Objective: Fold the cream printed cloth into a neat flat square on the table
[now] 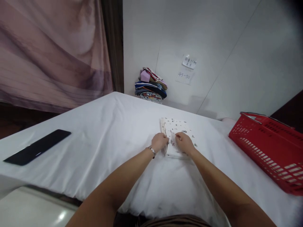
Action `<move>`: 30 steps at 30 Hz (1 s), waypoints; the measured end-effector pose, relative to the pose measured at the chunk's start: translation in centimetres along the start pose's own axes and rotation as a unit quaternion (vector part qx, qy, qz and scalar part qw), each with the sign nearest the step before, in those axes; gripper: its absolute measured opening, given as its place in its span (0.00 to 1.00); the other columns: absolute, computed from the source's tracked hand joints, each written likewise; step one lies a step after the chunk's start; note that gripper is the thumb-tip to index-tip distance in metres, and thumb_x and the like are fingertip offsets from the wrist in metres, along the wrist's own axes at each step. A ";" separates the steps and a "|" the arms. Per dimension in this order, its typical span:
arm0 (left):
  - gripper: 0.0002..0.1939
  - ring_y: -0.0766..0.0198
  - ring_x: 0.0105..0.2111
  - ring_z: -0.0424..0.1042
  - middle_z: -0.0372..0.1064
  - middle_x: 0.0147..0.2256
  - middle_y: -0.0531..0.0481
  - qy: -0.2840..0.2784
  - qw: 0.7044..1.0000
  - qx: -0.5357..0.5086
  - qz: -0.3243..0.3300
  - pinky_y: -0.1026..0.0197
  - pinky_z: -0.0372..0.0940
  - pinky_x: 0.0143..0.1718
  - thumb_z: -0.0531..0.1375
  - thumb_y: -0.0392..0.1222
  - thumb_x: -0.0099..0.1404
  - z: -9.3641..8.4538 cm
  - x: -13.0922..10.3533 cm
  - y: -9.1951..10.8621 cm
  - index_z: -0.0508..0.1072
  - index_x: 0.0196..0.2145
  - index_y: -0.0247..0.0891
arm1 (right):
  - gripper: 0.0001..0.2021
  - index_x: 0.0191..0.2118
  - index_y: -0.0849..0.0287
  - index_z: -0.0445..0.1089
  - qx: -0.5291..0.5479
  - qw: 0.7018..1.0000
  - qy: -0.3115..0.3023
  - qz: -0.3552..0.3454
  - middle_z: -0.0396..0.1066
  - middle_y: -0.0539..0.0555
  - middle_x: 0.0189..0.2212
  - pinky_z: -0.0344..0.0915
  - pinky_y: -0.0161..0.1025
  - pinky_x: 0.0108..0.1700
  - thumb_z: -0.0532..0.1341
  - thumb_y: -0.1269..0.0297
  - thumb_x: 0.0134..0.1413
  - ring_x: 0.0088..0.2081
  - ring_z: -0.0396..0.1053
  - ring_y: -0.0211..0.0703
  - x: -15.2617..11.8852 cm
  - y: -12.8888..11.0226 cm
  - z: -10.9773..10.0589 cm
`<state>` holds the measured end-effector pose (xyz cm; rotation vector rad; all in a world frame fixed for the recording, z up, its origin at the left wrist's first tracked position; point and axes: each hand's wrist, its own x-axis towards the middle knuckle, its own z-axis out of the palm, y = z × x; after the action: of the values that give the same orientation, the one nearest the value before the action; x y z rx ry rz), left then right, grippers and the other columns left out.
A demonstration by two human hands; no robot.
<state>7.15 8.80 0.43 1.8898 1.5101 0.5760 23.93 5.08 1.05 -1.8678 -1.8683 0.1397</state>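
Observation:
A folded white cloth (174, 125) with small dark printed motifs lies on the white-covered table in front of me. My left hand (159, 142), with a bracelet at the wrist, is closed on the cloth's left edge, where the folded layers show. On top of the cloth, right of its middle, is my right hand (184, 142), its fingers curled together and pinching the fabric. The two hands are a short gap apart. The fingertips of both are partly hidden.
A red plastic basket (272, 142) with metal handles stands at the table's right. On the left lies a flat black object (38, 147). Several folded fabrics form a stack (151, 85) at the back against the wall, near paper notes (186, 75). A pinkish curtain (54, 53) hangs at the left.

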 end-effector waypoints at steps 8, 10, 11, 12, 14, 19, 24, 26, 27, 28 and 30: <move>0.08 0.60 0.31 0.71 0.74 0.30 0.47 -0.032 0.998 0.016 -0.060 0.64 0.57 0.25 0.58 0.43 0.53 -0.3 -0.3 1.4 0.74 0.26 0.37 | 0.18 0.51 0.63 0.67 -0.143 0.987 -0.020 0.070 0.67 0.62 0.51 0.58 0.42 0.50 0.54 0.66 0.56 0.51 0.64 0.52 -0.1 7.3 -1.7; 0.07 0.61 0.30 0.71 0.74 0.28 0.47 -0.040 0.997 0.012 -0.064 0.64 0.57 0.26 0.59 0.43 0.53 -0.1 0.0 1.3 0.73 0.24 0.37 | 0.17 0.50 0.64 0.68 -0.126 0.990 -0.017 0.066 0.67 0.62 0.51 0.59 0.41 0.50 0.53 0.65 0.56 0.51 0.64 0.51 -0.2 8.4 -1.4; 0.08 0.61 0.29 0.70 0.73 0.27 0.47 -0.037 0.997 0.002 -0.062 0.64 0.57 0.26 0.59 0.44 0.54 0.0 0.1 1.2 0.73 0.23 0.37 | 0.17 0.49 0.64 0.68 -0.115 0.992 -0.013 0.058 0.67 0.62 0.51 0.58 0.41 0.50 0.53 0.64 0.56 0.52 0.63 0.50 -0.3 8.7 -1.2; 0.10 0.62 0.29 0.70 0.73 0.27 0.47 -0.030 0.998 -0.014 -0.061 0.64 0.57 0.26 0.59 0.45 0.55 0.2 0.2 1.1 0.73 0.23 0.37 | 0.17 0.49 0.63 0.68 -0.107 0.993 -0.007 0.052 0.67 0.61 0.51 0.58 0.40 0.50 0.53 0.65 0.56 0.52 0.63 0.50 -0.3 8.9 -0.9; 0.12 0.63 0.28 0.70 0.73 0.26 0.47 -0.015 0.997 -0.050 -0.061 0.64 0.57 0.26 0.57 0.46 0.57 0.5 0.4 0.6 0.72 0.23 0.37 | 0.16 0.48 0.62 0.69 -0.094 0.995 0.003 0.045 0.67 0.60 0.51 0.58 0.39 0.50 0.54 0.65 0.56 0.52 0.63 0.49 -0.3 9.2 -0.4; 0.09 0.65 0.31 0.71 0.75 0.32 0.49 0.007 0.995 -0.081 -0.064 0.66 0.59 0.28 0.55 0.38 0.58 1.0 0.3 -0.3 0.75 0.31 0.38 | 0.15 0.47 0.61 0.70 -0.084 0.995 0.007 0.044 0.67 0.58 0.51 0.58 0.39 0.50 0.54 0.65 0.56 0.52 0.62 0.48 -0.3 9.5 0.1; 0.08 0.64 0.34 0.72 0.75 0.34 0.49 0.024 0.995 -0.070 -0.068 0.66 0.61 0.31 0.58 0.40 0.56 0.8 -0.1 0.3 0.74 0.33 0.38 | 0.14 0.46 0.60 0.71 -0.093 0.995 0.011 0.041 0.67 0.58 0.50 0.57 0.38 0.50 0.54 0.65 0.56 0.52 0.62 0.48 -0.4 9.5 0.2; 0.09 0.61 0.34 0.72 0.75 0.33 0.48 0.016 0.996 -0.037 -0.075 0.65 0.60 0.30 0.58 0.44 0.56 0.5 -0.1 0.8 0.74 0.31 0.37 | 0.14 0.45 0.59 0.71 -0.095 0.994 0.015 0.042 0.68 0.58 0.49 0.58 0.38 0.49 0.54 0.65 0.56 0.51 0.62 0.48 -0.4 9.5 0.2; 0.10 0.60 0.34 0.73 0.76 0.33 0.47 0.009 0.997 -0.013 -0.078 0.64 0.61 0.29 0.58 0.45 0.56 0.4 0.0 1.0 0.74 0.30 0.37 | 0.14 0.45 0.59 0.71 -0.094 0.995 0.015 0.042 0.68 0.58 0.49 0.58 0.38 0.49 0.54 0.65 0.56 0.51 0.62 0.48 -0.4 9.4 0.1; 0.11 0.59 0.35 0.73 0.76 0.33 0.45 0.002 0.997 0.013 -0.082 0.64 0.61 0.29 0.58 0.46 0.56 0.3 0.1 1.2 0.74 0.30 0.37 | 0.14 0.45 0.59 0.71 -0.093 0.995 0.014 0.042 0.68 0.58 0.49 0.58 0.38 0.49 0.54 0.65 0.56 0.51 0.62 0.48 -0.4 9.4 0.1; 0.12 0.57 0.36 0.74 0.75 0.35 0.43 -0.005 0.995 0.055 -0.087 0.63 0.62 0.30 0.57 0.46 0.56 0.3 0.3 1.4 0.74 0.32 0.36 | 0.15 0.46 0.60 0.71 -0.092 0.995 0.011 0.043 0.68 0.58 0.49 0.58 0.38 0.49 0.54 0.65 0.56 0.51 0.63 0.48 -0.3 9.4 0.1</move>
<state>8.35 8.83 1.23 1.8146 1.7109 0.4119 32.44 5.33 -2.99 -2.0642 -1.8401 -0.0246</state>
